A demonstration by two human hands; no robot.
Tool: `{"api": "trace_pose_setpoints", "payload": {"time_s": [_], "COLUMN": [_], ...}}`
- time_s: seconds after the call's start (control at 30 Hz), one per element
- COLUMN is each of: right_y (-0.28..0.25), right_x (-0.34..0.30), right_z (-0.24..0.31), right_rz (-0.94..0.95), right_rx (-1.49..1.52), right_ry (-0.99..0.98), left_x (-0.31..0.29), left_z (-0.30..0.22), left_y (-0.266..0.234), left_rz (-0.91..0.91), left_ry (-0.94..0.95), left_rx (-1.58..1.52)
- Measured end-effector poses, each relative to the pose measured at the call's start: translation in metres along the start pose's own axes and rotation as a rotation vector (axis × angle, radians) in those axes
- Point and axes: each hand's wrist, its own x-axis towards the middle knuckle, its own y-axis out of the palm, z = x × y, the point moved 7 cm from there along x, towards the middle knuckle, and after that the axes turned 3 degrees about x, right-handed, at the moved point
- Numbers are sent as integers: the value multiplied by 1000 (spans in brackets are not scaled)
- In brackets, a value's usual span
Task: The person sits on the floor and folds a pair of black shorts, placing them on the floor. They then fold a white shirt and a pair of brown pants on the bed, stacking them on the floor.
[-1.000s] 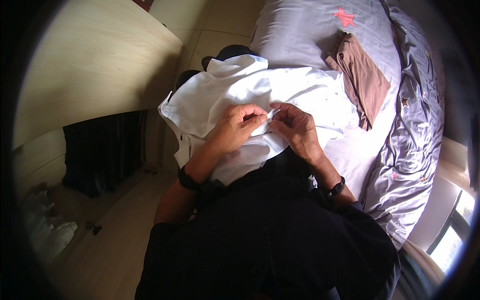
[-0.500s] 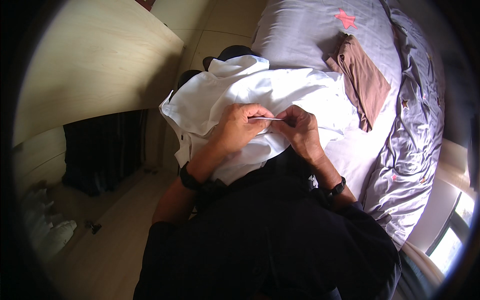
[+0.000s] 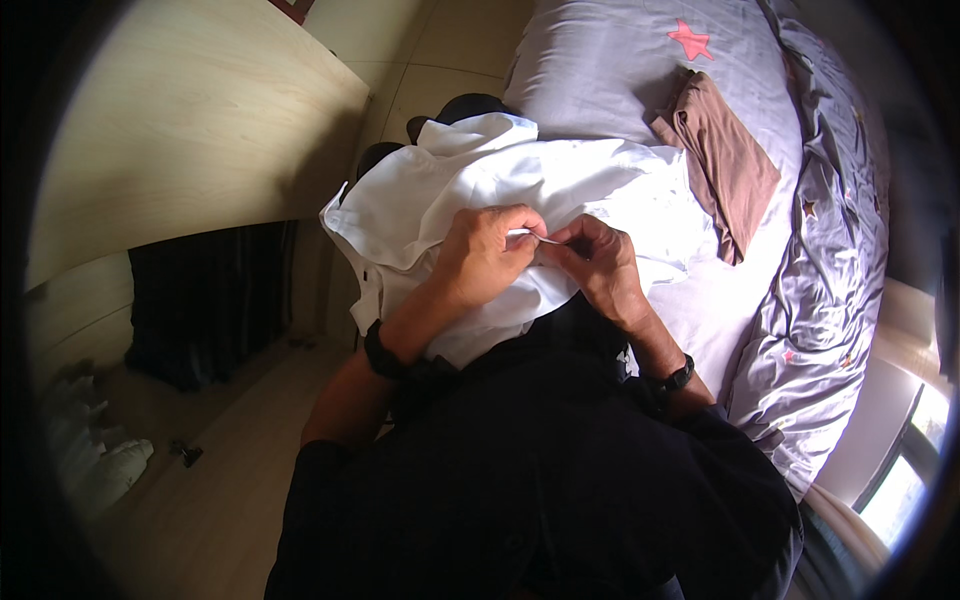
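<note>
A white shirt (image 3: 585, 175) lies rumpled over my lap and against the bed's near side. Above its middle, my left hand (image 3: 485, 255) pinches a thin white edge of the cloth between thumb and bent fingers. My right hand (image 3: 602, 262) grips the same edge a little to the right, fingertips closed and almost meeting the left ones. Between the two hands the edge runs as a narrow, slightly slanting strip. Whether a button sits under the fingertips is hidden. A dark band circles each wrist.
The bed (image 3: 600, 60) with a grey-lilac sheet stretches along the right, a folded brown garment (image 3: 722, 165) on it. Beyond lies a bunched star-patterned quilt (image 3: 835, 200). A pale wooden panel (image 3: 200, 120) stands at the left, dark cloth (image 3: 210, 300) hanging beneath it.
The white edge between my hands has tilted, and my left fingers have shifted slightly along it toward the right hand. The shirt has barely moved.
</note>
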Motion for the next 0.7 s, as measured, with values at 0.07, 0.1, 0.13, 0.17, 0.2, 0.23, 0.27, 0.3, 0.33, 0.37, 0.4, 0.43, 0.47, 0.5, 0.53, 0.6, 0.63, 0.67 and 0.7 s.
{"api": "trace_pose_setpoints", "payload": {"time_s": [0.07,0.1,0.13,0.17,0.2,0.23,0.27,0.3,0.33,0.37,0.4,0.43,0.47,0.5,0.53,0.6,0.63,0.67,0.7], "right_y": [-1,-1,-2,-4,-5,-7,-9,-11,-13,-15,-18,-21,-23,-26,-29,-38,-43,-49,-51], "right_x": [-1,-1,-2,-2,-3,-4,-4,-5,-5,-5,-6,-7,-7,-8,-10,-13,-14,-14,-15], "right_z": [3,4,4,1,1,2,3,4,5,7,7,7,5,5,5,8,6,-1,-5], "right_rz": [11,15,18,20,24,20,16,12,21,30,36,25,14,6,7,9,21,32,44], "right_rx": [-18,-28,-35,-41,-49,-61,-72,-81,-123,-164,-207,-220,-234,-246,-239,-227,-283,-340,-396], "right_ry": [0,0,-18,-37,-55,-56,-57,-59,-52,-44,-35,-53,-71,-90,-95,-107,-147,-186,-227], "left_x": [1,1,0,0,-1,-2,-3,-4,-4,-5,-5,-5,-5,-5,-5,-6,-6,-6,-6], "left_z": [-7,-9,-12,-14,-14,-12,-11,-10,-10,-11,-12,-13,-15,-14,-12,-11,-12,-11,-9], "left_y": [-1,-1,-1,-1,0,3,5,6,7,7,7,7,7,6,4,-3,-9,-13,-17], "left_rz": [-26,-17,-7,2,-2,-6,-10,-10,-10,-11,1,14,26,40,54,55,43,30,8], "left_ry": [64,97,131,165,212,260,307,336,364,393,390,388,385,348,311,282,290,298,300], "left_rx": [25,67,108,150,179,208,237,234,232,230,246,262,278,294,310,330,333,337,339]}}
